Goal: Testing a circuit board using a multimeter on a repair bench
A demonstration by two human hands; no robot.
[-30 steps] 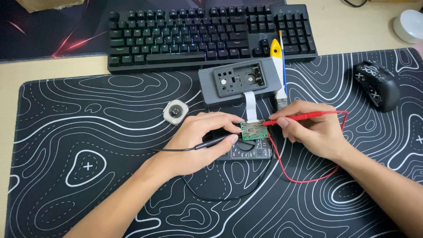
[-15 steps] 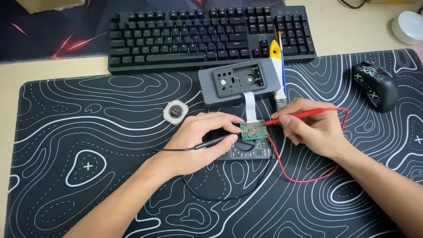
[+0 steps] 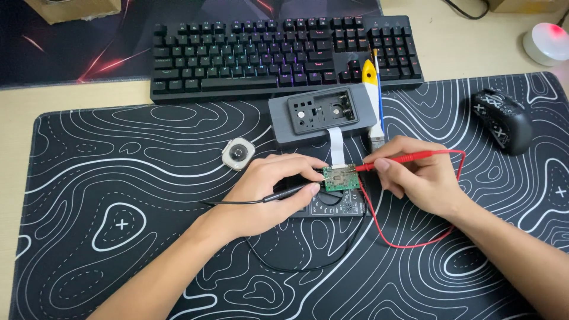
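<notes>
Two hands meet at small green circuit board (image 3: 340, 178), mid-bench on black patterned mat (image 3: 118, 178). Left hand (image 3: 269, 192) pinches black probe (image 3: 290, 191), tip at board's left edge. Right hand (image 3: 418, 178) grips red probe (image 3: 403, 159), tip touching board's right corner. Grey casing (image 3: 323, 114) just behind board, keyboard (image 3: 284, 50) beyond.
</notes>
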